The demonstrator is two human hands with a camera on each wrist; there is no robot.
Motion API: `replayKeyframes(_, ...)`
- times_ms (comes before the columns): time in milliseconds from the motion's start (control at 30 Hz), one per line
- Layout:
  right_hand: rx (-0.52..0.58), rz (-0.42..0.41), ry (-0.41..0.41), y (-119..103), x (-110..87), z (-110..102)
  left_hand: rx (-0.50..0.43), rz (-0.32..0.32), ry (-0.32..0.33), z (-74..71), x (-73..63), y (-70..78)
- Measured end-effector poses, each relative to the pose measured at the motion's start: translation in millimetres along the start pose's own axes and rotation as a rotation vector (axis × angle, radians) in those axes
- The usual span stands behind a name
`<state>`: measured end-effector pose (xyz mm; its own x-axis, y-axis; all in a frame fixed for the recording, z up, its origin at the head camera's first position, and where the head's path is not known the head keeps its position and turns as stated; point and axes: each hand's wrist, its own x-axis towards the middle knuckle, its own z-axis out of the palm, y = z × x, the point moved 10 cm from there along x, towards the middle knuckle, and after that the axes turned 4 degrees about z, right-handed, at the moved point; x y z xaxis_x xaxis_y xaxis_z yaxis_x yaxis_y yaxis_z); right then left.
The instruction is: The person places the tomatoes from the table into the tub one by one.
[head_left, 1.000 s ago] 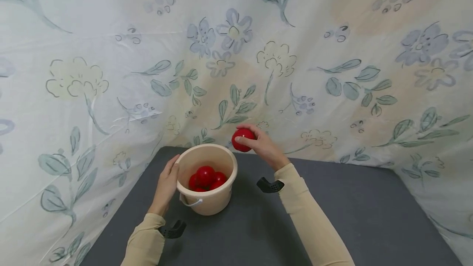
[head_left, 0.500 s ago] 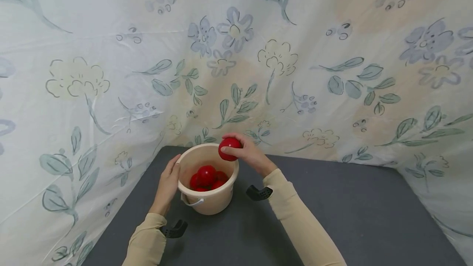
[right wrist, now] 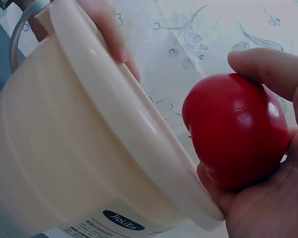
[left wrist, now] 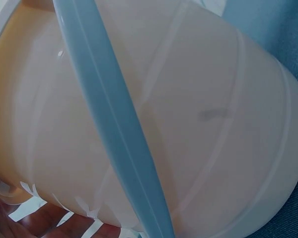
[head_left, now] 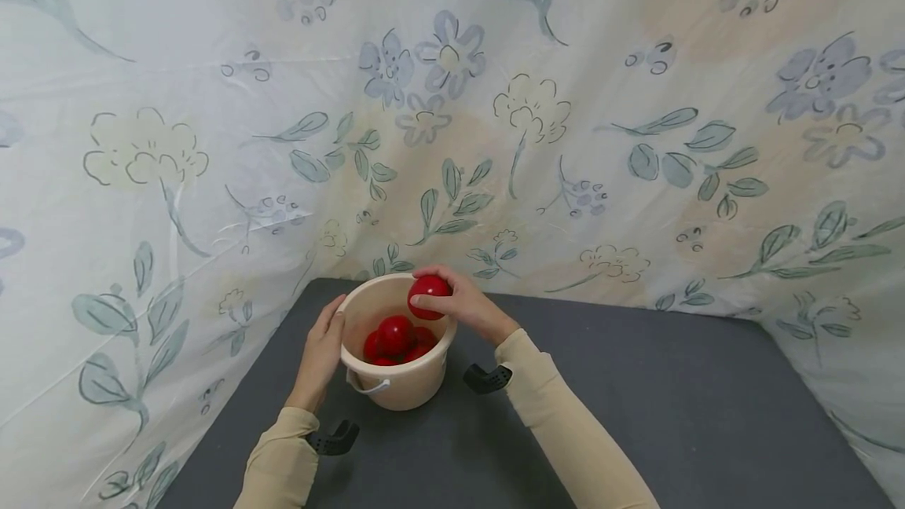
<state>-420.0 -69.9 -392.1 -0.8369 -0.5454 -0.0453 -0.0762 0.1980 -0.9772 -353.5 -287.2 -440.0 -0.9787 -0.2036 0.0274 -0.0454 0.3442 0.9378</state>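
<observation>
My right hand (head_left: 459,301) grips a red tomato (head_left: 428,297) over the right side of the bucket's mouth. Close up in the right wrist view, the tomato (right wrist: 236,131) is smooth and glossy, with the thumb on one side and fingers round the other. The cream plastic bucket (head_left: 406,393) stands on the table, and several more red tomatoes (head_left: 395,335) lie inside it. My left hand (head_left: 320,352) holds the bucket's left rim. In the left wrist view its fingers (left wrist: 44,220) lie along the outside of the bucket, partly hidden behind it.
A light handle (head_left: 369,389) hangs down the bucket's front; it crosses the left wrist view. The dark grey tabletop (head_left: 636,399) extends to the right. Floral cloth (head_left: 537,179) hangs behind and at both sides, close behind the bucket.
My right hand has carried the tomato left and down, from beyond the bucket's right rim to over its mouth. The left hand and bucket have stayed nearly still.
</observation>
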Motion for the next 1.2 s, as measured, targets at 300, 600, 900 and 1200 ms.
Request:
replayKeyframes(300,0.015,0.01,-0.024,2,-3.4,5,0.007,-0.004,-0.009,1.4,-1.2,0.2)
replayKeyframes(600,0.054,-0.013,-0.023,6,-4.1,2,-0.001,-0.003,-0.02,4.9,0.0,0.2)
replayKeyframes(900,0.174,-0.031,-0.029,7,-12.8,-12,0.009,0.01,-0.026,3.6,13.1,3.9)
replayKeyframes(1200,0.384,-0.097,-0.026,-6,-17.6,-56,0.18,0.001,-0.141,-5.4,45.9,35.5)
